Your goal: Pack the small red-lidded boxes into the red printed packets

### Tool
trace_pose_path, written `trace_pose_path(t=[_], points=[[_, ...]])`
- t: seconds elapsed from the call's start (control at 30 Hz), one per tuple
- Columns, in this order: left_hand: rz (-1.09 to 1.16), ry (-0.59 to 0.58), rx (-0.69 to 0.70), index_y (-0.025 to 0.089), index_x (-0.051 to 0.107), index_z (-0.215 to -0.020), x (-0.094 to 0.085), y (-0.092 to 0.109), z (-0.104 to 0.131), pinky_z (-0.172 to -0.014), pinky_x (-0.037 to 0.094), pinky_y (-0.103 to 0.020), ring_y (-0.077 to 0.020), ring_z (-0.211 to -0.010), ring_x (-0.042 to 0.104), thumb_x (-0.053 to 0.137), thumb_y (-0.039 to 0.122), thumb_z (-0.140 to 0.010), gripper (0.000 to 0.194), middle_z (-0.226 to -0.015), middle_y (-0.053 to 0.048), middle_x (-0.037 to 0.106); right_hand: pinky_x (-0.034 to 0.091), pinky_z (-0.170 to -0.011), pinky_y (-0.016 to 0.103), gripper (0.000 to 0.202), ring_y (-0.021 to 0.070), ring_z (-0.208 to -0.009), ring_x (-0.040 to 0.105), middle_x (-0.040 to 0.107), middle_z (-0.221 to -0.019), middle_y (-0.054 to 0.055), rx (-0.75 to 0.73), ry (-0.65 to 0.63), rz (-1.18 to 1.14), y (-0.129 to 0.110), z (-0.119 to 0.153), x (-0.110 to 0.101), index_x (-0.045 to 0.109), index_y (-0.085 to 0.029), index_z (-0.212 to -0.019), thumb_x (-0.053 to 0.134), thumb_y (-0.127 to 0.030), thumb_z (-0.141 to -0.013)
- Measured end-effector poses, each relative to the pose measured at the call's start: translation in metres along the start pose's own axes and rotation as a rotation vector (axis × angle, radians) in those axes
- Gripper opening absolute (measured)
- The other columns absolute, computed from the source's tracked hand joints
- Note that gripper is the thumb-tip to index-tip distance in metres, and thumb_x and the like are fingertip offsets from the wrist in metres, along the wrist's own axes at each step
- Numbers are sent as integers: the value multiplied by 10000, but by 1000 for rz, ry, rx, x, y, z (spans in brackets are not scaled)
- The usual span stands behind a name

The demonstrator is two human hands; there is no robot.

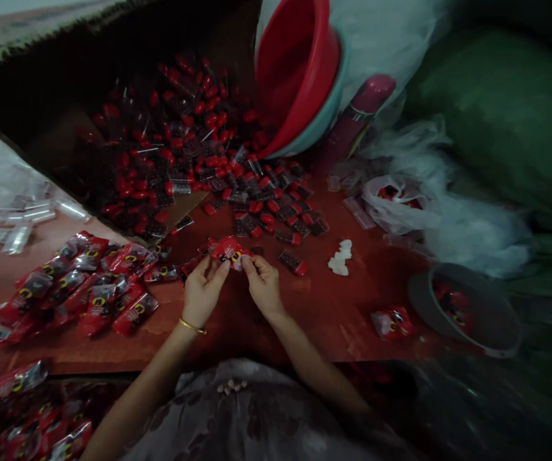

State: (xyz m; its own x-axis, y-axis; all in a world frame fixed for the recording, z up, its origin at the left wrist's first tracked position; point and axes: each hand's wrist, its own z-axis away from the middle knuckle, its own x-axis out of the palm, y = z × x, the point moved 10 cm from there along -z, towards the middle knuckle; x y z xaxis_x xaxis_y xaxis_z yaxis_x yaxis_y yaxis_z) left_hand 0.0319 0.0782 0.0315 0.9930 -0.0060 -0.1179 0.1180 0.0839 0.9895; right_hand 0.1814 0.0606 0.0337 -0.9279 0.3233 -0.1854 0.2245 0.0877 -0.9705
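Note:
A small red printed packet (230, 248) is held between my two hands above the red table (305, 314). My left hand (205, 288), with a gold bangle at the wrist, pinches its left side. The fingers of my right hand (260, 278) close on its right side. Just beyond my hands lie several clear containers with red caps (266, 218), filled with something dark. One such container (293, 262) rests close to my right hand. Left of my left hand is a pile of filled red packets (100, 304).
A large cardboard box (16, 147) spills capped containers. Red basin (300, 77), pink bottle (353, 115) and plastic bags (478, 230) stand behind. White scraps (340, 258), a packet (392, 323) and a grey bowl (497, 320) are at right; clear tubes (16, 234) at left.

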Motion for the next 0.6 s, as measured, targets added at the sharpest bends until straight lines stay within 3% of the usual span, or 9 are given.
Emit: trace_pose_path(t=[0.1, 0.2, 0.33, 0.43, 0.53, 0.6], points=[[323, -69, -218, 144, 706, -844, 19, -23, 3, -799, 478, -305, -185, -811, 639, 713, 406, -631, 338, -869, -66, 714, 316, -517, 206, 331, 90, -519, 392, 424, -539, -53, -28, 52, 59, 1, 5, -7, 475, -184, -604, 428, -372, -873], [447, 10, -267, 144, 710, -754, 22, -30, 4, -755, 471, -265, -136, -705, 623, 783, 344, -535, 305, -770, -32, 714, 305, -516, 214, 347, 91, -515, 378, 394, -531, -55, -52, 93, 112, 0, 10, -8, 435, -192, -585, 399, -359, -886], [518, 41, -371, 132, 681, -660, 28, -37, 8, -640, 461, -230, -104, -586, 589, 807, 361, -474, 321, -629, -5, 676, 360, -559, 219, 296, 107, -570, 451, 482, -595, -33, -65, 95, 140, -2, 13, -5, 482, -192, -651, 390, -338, -892], [534, 33, -390, 131, 655, -634, 28, -34, 6, -658, 461, -229, -96, -594, 587, 818, 368, -440, 347, -614, 3, 661, 414, -637, 237, 285, 130, -664, 525, 572, -704, 3, -92, 27, 220, -7, 8, -9, 550, -189, -781, 343, -334, -913], [554, 53, -426, 139, 600, -596, 22, -34, 2, -728, 474, -283, -116, -641, 611, 833, 352, -394, 375, -651, -2, 665, 415, -795, 316, 321, 188, -862, 547, 617, -906, 76, -113, 3, 563, -7, -3, -32, 597, -179, -928, 319, -340, -921], [561, 59, -445, 144, 551, -565, 19, -35, 0, -745, 474, -311, -118, -629, 612, 834, 343, -393, 386, -626, 9, 649, 388, -831, 416, 317, 266, -944, 514, 595, -1026, 145, -36, 100, 899, 3, -10, -64, 605, -148, -1011, 444, -378, -863]])
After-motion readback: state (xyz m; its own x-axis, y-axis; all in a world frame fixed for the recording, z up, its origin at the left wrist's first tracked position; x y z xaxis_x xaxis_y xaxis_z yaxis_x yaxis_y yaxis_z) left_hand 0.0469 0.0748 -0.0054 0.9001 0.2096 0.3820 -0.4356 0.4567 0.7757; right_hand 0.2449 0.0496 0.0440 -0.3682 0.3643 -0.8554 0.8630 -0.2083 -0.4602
